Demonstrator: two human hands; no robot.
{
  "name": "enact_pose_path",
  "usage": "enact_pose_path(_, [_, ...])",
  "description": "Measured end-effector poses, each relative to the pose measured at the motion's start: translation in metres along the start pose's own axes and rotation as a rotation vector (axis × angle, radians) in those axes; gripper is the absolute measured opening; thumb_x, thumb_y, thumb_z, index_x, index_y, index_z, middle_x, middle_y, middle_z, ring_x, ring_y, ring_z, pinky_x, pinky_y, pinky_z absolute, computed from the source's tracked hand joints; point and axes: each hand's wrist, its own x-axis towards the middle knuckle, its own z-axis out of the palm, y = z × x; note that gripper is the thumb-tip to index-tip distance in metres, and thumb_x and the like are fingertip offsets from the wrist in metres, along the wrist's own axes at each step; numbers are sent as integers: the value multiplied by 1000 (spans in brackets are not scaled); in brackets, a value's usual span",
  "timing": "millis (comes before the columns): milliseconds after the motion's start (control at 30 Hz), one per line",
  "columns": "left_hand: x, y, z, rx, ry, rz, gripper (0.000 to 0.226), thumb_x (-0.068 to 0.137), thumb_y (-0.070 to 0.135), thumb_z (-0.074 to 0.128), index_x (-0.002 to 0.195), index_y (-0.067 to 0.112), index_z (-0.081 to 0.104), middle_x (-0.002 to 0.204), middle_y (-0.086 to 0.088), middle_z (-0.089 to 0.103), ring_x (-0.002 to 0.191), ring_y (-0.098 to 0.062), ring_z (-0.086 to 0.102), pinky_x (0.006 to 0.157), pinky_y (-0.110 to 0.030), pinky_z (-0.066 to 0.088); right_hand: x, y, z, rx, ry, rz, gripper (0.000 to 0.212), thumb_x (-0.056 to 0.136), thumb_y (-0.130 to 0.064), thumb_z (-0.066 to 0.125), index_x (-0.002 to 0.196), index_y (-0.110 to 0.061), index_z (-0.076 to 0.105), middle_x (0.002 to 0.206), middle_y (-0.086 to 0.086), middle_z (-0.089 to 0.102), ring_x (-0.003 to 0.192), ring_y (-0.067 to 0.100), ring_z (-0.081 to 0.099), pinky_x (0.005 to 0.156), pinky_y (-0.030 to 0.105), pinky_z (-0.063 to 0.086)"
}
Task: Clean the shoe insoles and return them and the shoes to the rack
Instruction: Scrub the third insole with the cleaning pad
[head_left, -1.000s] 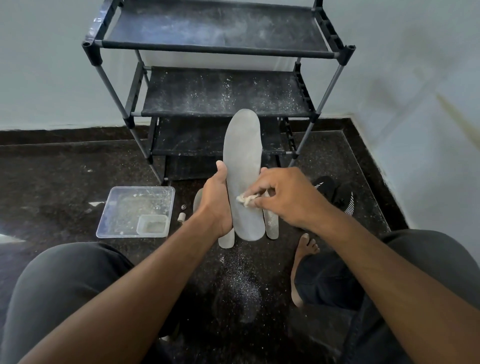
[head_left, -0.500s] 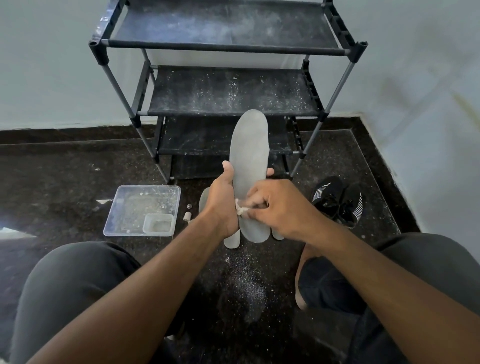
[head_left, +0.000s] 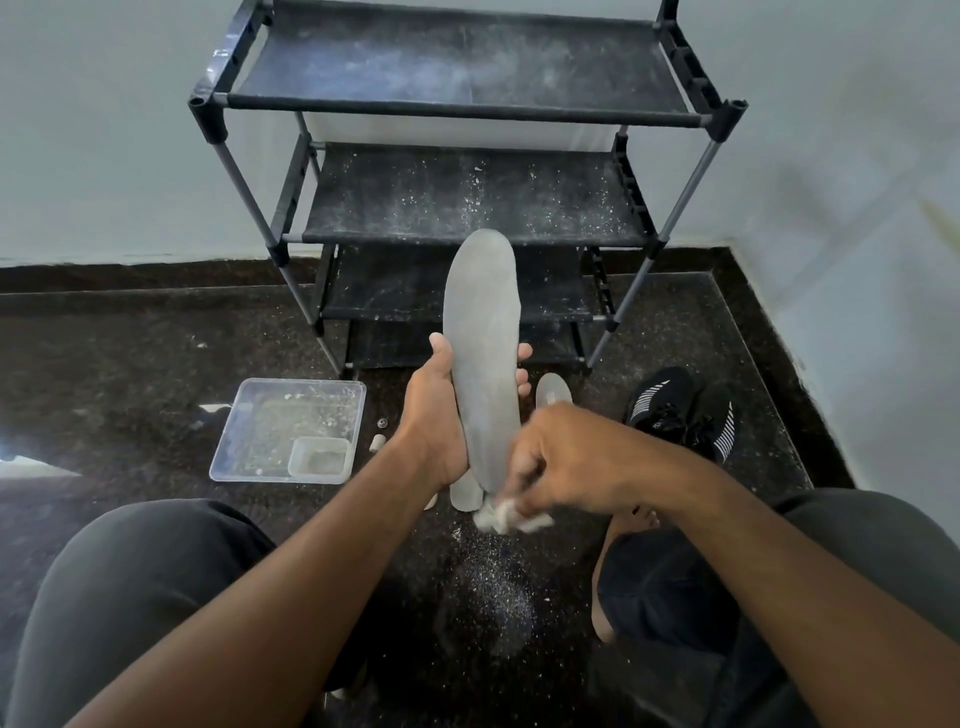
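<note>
Holding the grey insole (head_left: 483, 358) upright in my left hand (head_left: 436, 426), fingers curled round it, my blurry right hand (head_left: 566, 457) pinching a white cloth (head_left: 506, 517) at its bottom end, no writing I can read.

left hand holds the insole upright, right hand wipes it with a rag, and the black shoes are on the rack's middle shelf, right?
Not quite. The head view shows the shoes on the floor right of the rack, not on a shelf. The rest holds.

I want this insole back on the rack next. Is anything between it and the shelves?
Nothing visible. The insole, held upright in the left hand, stands just before the rack, whose visible shelves carry only white specks.
</note>
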Motion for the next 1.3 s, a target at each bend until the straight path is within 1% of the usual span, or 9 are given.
enact_pose_path(67, [-1,0,-1,33,9,-1,91,103,72,21,134,-1,66,104,-13,75,85,-23,65,83,-39,60,-9,3,-12,10,-28,10,6,81,-27,81,85,-22,82,79,-11,74,72,3,65,64,15,46])
enact_pose_path(233, [-9,-4,8,122,36,34,78,107,64,24,118,6,74,115,-14,78,100,-27,76,82,-43,63,-2,10,-23,178,428,-6,11,77,-23,85,85,-19,79,79,-6,75,74,14,70,83,24,55])
enact_pose_path(333, [-10,-9,10,185,64,51,70,108,60,25,111,10,74,107,-13,80,92,-25,79,76,-38,61,11,18,-6,77,589,47,12,78,-27,85,85,-23,75,77,-9,72,72,4,67,75,29,58])
enact_pose_path(433, [-8,-12,9,150,57,50,72,108,60,26,111,7,75,110,-17,78,92,-29,79,82,-44,59,21,25,2,-153,705,-2,12,84,-29,78,89,-18,78,84,-13,60,83,0,56,76,16,46])
enact_pose_path(600, [-3,-2,3,6,20,21,89,103,70,23,107,3,82,124,-18,74,97,-31,77,89,-47,61,18,23,6,-307,501,-114,36,94,-35,66,121,-11,71,101,-12,50,100,2,43,88,8,35])
enact_pose_path(667, [-3,-1,3,4,17,27,91,103,71,21,105,3,82,118,-18,76,93,-31,77,89,-48,60,17,22,10,-299,479,-169,29,94,-26,68,117,-9,72,98,-13,46,95,-4,38,85,6,34])
enact_pose_path(967, [-16,-30,20,189,3,-29,64,108,55,34,135,5,65,130,-20,71,119,-28,70,100,-38,57,26,29,0,-307,887,-142,14,94,-11,67,83,-7,72,84,-5,53,85,8,45,76,14,39])
enact_pose_path(1133, [-9,-14,9,178,8,5,71,108,59,29,133,5,67,130,-21,70,122,-32,68,113,-48,47,23,24,6,-375,647,-233,19,96,-15,62,88,-7,77,88,-7,56,88,5,40,75,20,41])
enact_pose_path(1300, [-9,-6,6,187,-3,0,73,108,60,26,134,6,67,126,-18,73,111,-29,74,95,-42,59,22,27,8,-277,568,-263,11,91,-18,70,93,-12,80,88,-12,55,88,1,41,80,13,36])
